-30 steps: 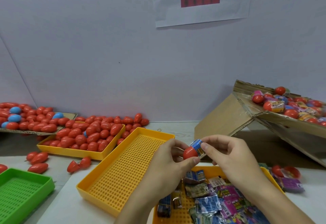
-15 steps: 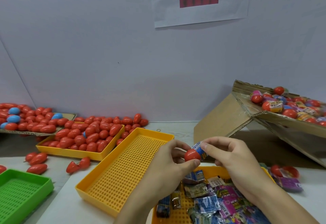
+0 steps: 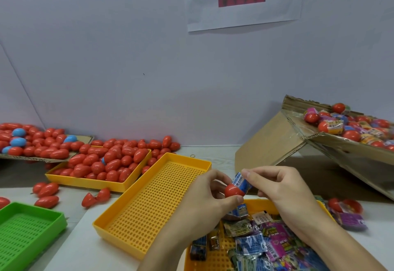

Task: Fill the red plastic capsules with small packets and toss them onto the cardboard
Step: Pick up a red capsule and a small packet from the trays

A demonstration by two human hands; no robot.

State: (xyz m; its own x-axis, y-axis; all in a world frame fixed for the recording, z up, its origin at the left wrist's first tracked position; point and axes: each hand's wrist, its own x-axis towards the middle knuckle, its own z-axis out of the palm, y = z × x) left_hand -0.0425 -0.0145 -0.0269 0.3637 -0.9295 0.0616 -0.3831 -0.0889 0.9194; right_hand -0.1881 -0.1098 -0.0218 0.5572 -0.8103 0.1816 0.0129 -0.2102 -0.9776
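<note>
My left hand [image 3: 210, 199] pinches a red capsule half [image 3: 232, 190] between thumb and fingers above the trays. My right hand [image 3: 283, 189] pinches a small blue packet [image 3: 240, 182] that sticks partly out of that capsule. Below both hands a yellow tray [image 3: 253, 204] holds several loose coloured packets [image 3: 266, 240]. At the right a tilted cardboard sheet [image 3: 349, 149] carries several filled red capsules [image 3: 349, 135] with packets showing.
An empty perforated yellow tray [image 3: 149, 202] lies left of my hands. Behind it a yellow tray [image 3: 85, 182] is heaped with red capsules [image 3: 110, 159]; more lie on cardboard [image 3: 42, 159] at far left. A green tray [image 3: 25, 234] sits at the lower left. A white wall stands behind.
Both hands stay together; the packet has been worked a little further into the capsule half, and the capsule has turned slightly in my left fingers.
</note>
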